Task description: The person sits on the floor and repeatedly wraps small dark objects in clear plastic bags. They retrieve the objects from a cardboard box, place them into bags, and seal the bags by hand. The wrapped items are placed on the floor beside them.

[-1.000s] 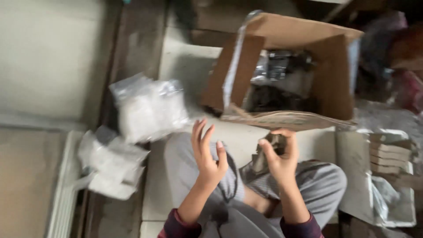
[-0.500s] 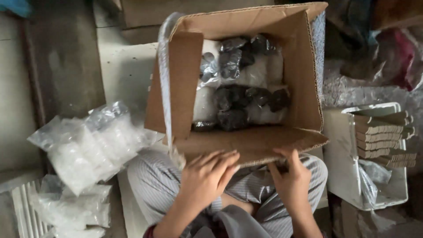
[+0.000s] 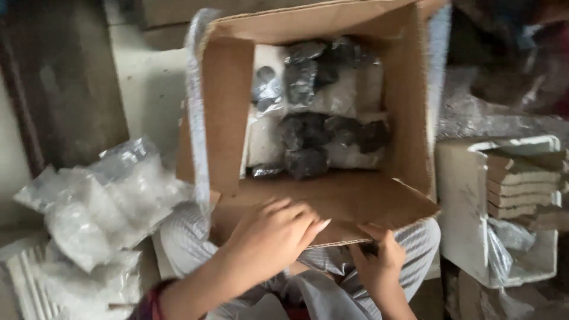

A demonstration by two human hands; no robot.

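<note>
Box (image 3: 332,201) mouth open w/ room above dark bagged parts (image 3: 314,136); near flap (image 3: 349,207) & side flaps hem it.
</note>
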